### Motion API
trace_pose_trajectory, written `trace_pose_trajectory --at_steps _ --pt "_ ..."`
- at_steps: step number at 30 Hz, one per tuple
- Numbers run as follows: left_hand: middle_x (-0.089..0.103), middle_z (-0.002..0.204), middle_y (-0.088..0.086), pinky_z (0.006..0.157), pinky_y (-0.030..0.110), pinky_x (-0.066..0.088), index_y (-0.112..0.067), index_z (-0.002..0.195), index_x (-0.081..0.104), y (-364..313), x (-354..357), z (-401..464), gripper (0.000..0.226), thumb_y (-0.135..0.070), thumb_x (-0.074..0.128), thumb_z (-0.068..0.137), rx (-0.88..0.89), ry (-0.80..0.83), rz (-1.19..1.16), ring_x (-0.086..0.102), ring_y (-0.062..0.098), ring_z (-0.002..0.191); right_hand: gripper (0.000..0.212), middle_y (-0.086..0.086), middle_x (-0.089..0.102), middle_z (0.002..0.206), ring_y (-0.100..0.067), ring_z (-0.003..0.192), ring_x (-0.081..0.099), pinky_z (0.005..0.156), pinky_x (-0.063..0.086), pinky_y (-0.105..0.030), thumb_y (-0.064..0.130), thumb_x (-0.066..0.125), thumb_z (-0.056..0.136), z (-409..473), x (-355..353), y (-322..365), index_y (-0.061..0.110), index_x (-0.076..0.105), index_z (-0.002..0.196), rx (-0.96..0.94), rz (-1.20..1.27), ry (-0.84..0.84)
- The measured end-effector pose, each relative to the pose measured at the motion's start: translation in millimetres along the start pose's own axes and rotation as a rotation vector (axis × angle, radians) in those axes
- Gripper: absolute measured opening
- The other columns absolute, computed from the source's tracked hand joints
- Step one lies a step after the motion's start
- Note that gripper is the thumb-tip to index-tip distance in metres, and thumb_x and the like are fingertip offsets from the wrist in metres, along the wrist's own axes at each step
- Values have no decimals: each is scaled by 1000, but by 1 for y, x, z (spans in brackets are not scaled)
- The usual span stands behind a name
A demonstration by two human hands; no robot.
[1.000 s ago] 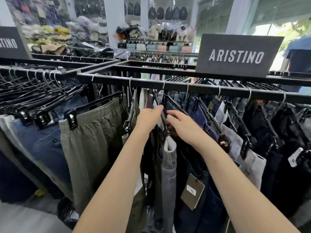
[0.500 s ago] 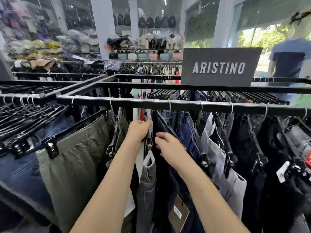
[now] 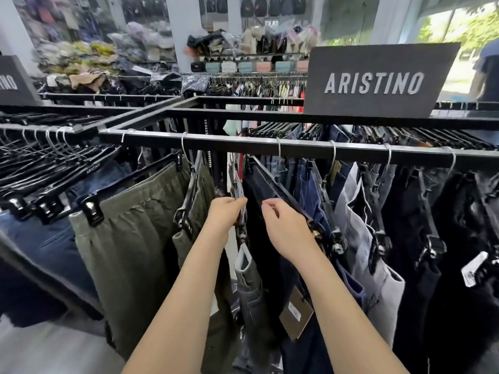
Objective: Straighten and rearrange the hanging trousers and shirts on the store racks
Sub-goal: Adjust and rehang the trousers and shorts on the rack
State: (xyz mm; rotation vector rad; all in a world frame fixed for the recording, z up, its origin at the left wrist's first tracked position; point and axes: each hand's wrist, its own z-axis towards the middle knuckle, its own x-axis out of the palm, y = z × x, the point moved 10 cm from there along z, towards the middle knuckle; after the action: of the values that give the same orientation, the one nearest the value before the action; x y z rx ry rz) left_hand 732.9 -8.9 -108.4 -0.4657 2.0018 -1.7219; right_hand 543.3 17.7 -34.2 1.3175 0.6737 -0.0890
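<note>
Left hand (image 3: pixel 225 213) now pinches the clip hanger (image 3: pixel 240 201) of the grey trousers (image 3: pixel 249 287), right hand (image 3: pixel 286 228) has shifted onto the neighbouring dark jeans' hanger bar (image 3: pixel 280 194), fingers curled over it (gap opening on the rail (image 3: pixel 351 151)), so spacing looks underway

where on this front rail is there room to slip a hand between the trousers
One open gap: between the olive trousers and the dark jeans, where the left hand pinches a hanger. Right of the right hand the denim hangs tightly packed; the left rail is crowded too.
</note>
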Motion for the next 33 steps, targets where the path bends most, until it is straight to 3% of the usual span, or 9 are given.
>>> trace_pose_trajectory --at_steps 4,7,10,13,17,21,25,30,33 --pt "46 76 9 65 35 31 -10 75 56 44 -7 -54 42 -45 73 58 -14 -20 -80 41 23 68 34 2 63 122 -11 101 50 82 34 -25 35 37 103 -10 6 -1 21 59 124 -66 -181 108" --pt "59 78 14 69 36 41 2 81 66 70 -14 -100 37 -34 74 77 -29 -50 -125 54 23 73 32 -1 64 121 -17 104 55 80 38 -27 33 39 102 -20 16 -7 22 59 124 -104 -295 204" --pt "68 90 12 80 35 48 -11 86 73 94 -20 -146 25 -35 74 82 -87 -105 -169 63 23 85 33 -1 60 129 -20 109 57 81 39 -26 32 42 100 -37 35 -14 22 59 126 -138 -311 314" --pt "52 71 10 69 31 33 -11 65 63 105 -29 -191 31 -34 71 84 -77 -201 -103 47 18 69 33 2 58 125 -17 101 56 76 40 -27 32 43 99 -65 55 -21 22 56 129 -142 -248 398" --pt "48 71 8 68 30 32 7 77 60 113 -43 -253 45 -36 72 78 -71 -324 -142 43 16 68 36 3 62 117 -12 87 55 73 47 -29 36 50 96 -108 84 -35 21 57 128 -132 -195 507" --pt "60 71 -1 59 19 39 -7 86 74 113 -57 -308 14 -17 64 90 -54 -449 -11 50 7 67 34 7 69 109 -11 98 61 79 44 -29 46 57 92 -160 118 -46 19 71 108 -131 -57 670" --pt "64 77 -3 63 20 42 -26 86 74 126 -63 -358 12 -31 64 91 -102 -480 69 51 5 69 33 4 71 100 -14 100 63 80 47 -30 51 62 87 -191 143 -57 22 73 98 -55 39 708" --pt "60 80 2 69 30 38 -11 92 71 146 -79 -404 34 -39 52 95 -191 -526 122 50 10 73 31 6 68 68 -12 70 62 64 46 -29 44 65 85 -228 173 -49 15 74 82 -117 44 808" --pt "66 88 4 69 29 43 -7 96 71 156 -86 -425 32 -26 46 97 -211 -512 -111 56 14 78 32 7 51 44 -13 48 44 56 36 -27 34 62 84 -250 185 -39 8 67 67 -147 -12 875"
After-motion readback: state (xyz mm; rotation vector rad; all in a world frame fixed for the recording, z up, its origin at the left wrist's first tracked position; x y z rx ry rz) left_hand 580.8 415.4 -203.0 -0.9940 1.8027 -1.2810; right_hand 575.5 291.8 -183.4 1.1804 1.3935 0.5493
